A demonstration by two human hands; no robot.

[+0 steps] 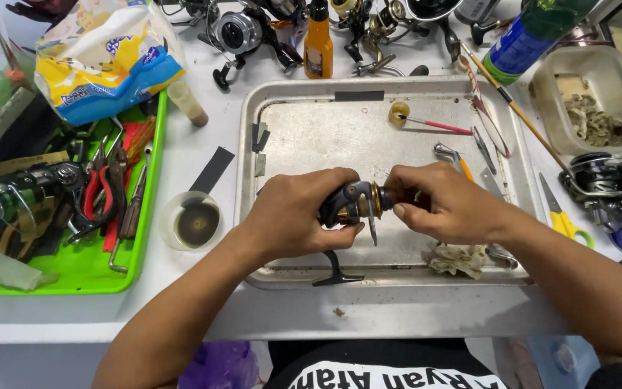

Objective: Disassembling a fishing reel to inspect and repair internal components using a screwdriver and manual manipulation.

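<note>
A dark spinning fishing reel (350, 205) with a gold band sits between two bare hands, held just above the middle of a scuffed metal tray (311, 137), so anything that drops would land in the tray rather than roll away. The left hand (293, 216) wraps the reel body, its fingers (340, 232) curled shut around it from below and the thumb over the top, steadying it. The reel's black foot and stem (336, 270) hang down past the tray's near rim. The right hand (444, 205) closes on the reel's front end, fingers bunched tight around the part there; what they pinch is hidden by the hand itself.

On the tray, within easy reach of the right hand, lie a crumpled rag (458, 259), a small yellow pot (399, 113) with a pink-handled brush (437, 126) resting in it, and some slim metal tools (480, 148).

On the white worktop (203, 144) left of the tray stands a small cup of dark liquid (192, 221), close to the left hand. Farther left, a green tray (84, 277) holds pliers and other hand tools. At the far edge stand an orange bottle (318, 43) and several other reels (242, 32). To the right lie yellow-handled scissors (563, 216), another reel (599, 184) and a clear tub (584, 108).
</note>
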